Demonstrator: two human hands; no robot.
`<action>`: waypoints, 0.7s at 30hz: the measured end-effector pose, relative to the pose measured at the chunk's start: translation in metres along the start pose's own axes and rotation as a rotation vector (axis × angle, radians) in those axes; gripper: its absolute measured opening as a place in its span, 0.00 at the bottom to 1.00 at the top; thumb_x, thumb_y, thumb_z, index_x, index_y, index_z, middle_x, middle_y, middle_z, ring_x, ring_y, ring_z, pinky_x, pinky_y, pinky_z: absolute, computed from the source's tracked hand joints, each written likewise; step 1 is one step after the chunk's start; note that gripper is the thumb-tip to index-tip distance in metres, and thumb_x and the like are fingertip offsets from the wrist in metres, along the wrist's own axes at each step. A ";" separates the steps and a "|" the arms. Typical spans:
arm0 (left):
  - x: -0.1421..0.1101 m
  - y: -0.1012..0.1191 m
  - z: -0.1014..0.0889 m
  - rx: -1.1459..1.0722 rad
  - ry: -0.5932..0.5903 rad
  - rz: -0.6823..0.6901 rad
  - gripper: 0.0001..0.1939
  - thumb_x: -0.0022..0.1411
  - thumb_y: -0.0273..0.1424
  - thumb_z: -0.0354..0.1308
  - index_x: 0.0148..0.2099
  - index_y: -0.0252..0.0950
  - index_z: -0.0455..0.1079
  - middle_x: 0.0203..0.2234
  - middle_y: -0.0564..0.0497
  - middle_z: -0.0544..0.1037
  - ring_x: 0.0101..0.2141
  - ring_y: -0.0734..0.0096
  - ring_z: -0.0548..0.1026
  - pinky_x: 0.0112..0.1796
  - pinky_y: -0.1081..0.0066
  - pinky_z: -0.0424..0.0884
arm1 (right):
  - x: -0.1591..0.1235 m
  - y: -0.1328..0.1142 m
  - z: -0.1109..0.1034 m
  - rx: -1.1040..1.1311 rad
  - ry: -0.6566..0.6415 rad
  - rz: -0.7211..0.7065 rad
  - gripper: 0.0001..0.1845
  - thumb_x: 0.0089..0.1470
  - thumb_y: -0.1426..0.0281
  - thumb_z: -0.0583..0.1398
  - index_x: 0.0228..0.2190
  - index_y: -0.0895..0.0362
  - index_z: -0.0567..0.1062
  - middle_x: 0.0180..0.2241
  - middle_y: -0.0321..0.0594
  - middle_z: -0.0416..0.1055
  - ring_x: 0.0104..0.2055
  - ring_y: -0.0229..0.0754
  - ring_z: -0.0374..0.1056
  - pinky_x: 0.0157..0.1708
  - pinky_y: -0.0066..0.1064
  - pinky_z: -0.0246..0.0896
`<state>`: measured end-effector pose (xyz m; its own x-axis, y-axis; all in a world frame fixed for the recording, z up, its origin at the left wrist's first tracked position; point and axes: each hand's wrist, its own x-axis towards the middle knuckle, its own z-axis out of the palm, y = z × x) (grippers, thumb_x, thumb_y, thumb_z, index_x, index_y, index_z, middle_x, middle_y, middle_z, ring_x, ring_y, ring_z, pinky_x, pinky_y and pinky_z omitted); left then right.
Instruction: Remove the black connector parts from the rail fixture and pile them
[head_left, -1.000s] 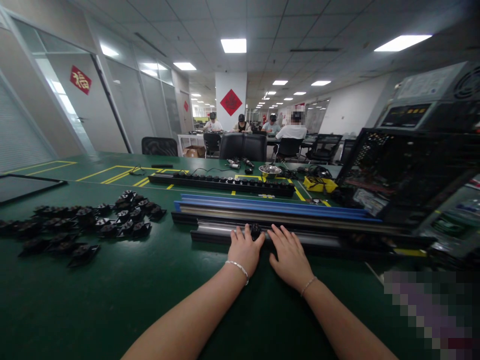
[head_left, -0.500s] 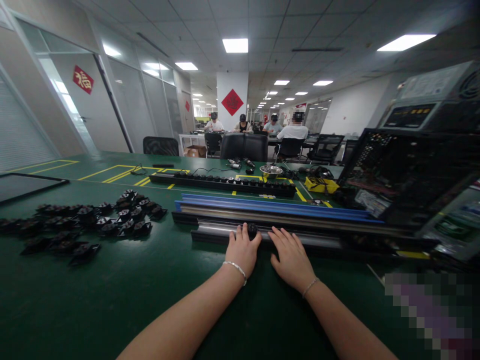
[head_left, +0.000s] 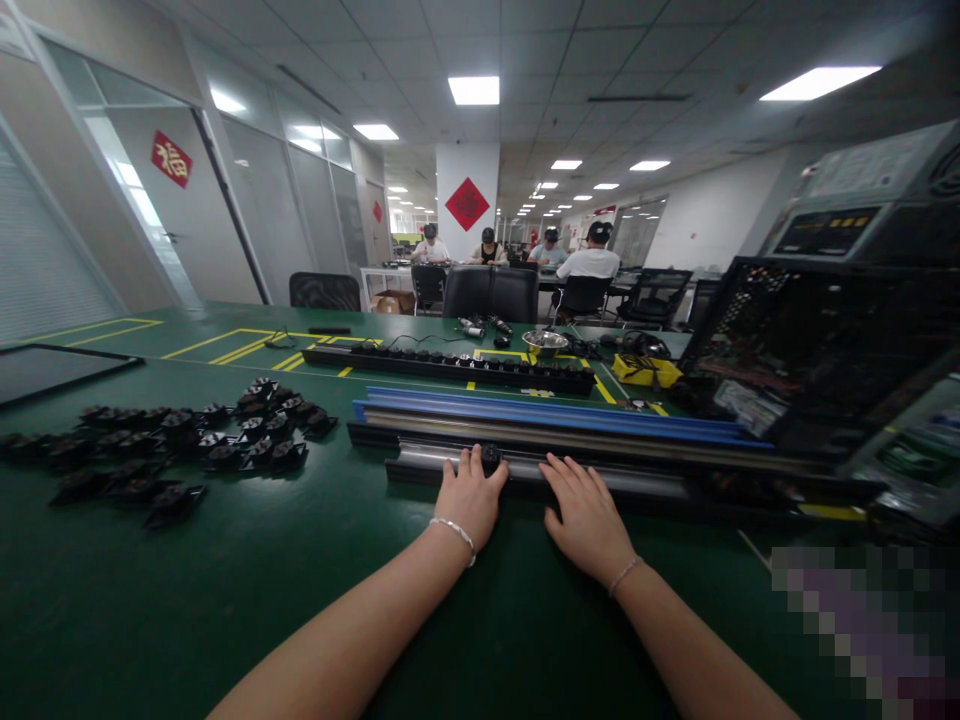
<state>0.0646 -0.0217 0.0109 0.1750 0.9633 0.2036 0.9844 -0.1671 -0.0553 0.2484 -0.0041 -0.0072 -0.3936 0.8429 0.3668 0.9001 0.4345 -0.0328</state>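
A long black channel-shaped rail point(head_left: 420, 462) lies crosswise on the green table in front of me. My left hand point(head_left: 469, 502) has its thumb and index finger around a small round black part point(head_left: 490, 459) that sits in this rail. The part's underside is hidden. To the right, my right hand point(head_left: 589, 518) rests on the same rail with fingers stretched out and apart, holding nothing. Blue-edged rails point(head_left: 555, 412) lie just behind, parallel to it.
Several black finned parts point(head_left: 180, 425) are spread on the left. Farther back lies a rail carrying a row of parts point(head_left: 450, 366), near a metal bowl point(head_left: 544, 343) and a yellow box point(head_left: 646, 370). An open computer case point(head_left: 817, 350) stands at right. People sit at a distant table.
My left hand has shifted a little to the left along the rail, and the small black part has moved with it. My right hand has stayed nearly still.
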 end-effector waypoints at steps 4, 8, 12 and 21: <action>-0.002 -0.009 -0.002 0.033 0.011 0.001 0.24 0.62 0.31 0.47 0.61 0.47 0.57 0.60 0.39 0.61 0.58 0.48 0.60 0.51 0.50 0.59 | 0.000 -0.001 -0.001 -0.002 -0.006 0.004 0.29 0.50 0.72 0.51 0.55 0.56 0.64 0.61 0.39 0.56 0.63 0.45 0.48 0.61 0.45 0.38; -0.003 -0.016 -0.003 0.053 0.010 0.001 0.24 0.63 0.31 0.47 0.61 0.46 0.58 0.59 0.37 0.61 0.58 0.48 0.61 0.50 0.51 0.60 | 0.000 0.000 0.000 -0.009 -0.010 0.005 0.29 0.50 0.72 0.50 0.55 0.56 0.64 0.61 0.39 0.56 0.63 0.46 0.48 0.61 0.44 0.38; -0.004 -0.022 -0.004 0.060 -0.008 -0.010 0.24 0.62 0.31 0.48 0.61 0.46 0.57 0.60 0.37 0.60 0.58 0.47 0.60 0.51 0.51 0.60 | 0.000 0.001 0.001 -0.007 -0.006 0.001 0.29 0.50 0.72 0.51 0.55 0.56 0.64 0.61 0.39 0.56 0.63 0.45 0.48 0.61 0.44 0.38; -0.008 -0.040 -0.008 0.062 -0.043 -0.050 0.26 0.60 0.30 0.50 0.61 0.47 0.58 0.60 0.39 0.60 0.59 0.49 0.59 0.52 0.51 0.59 | 0.001 0.000 -0.001 0.004 -0.024 0.006 0.29 0.50 0.71 0.51 0.55 0.56 0.64 0.61 0.39 0.56 0.63 0.45 0.48 0.62 0.45 0.38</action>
<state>0.0243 -0.0248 0.0196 0.1236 0.9785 0.1651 0.9885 -0.1068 -0.1070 0.2487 -0.0036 -0.0061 -0.3922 0.8529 0.3445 0.9018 0.4303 -0.0387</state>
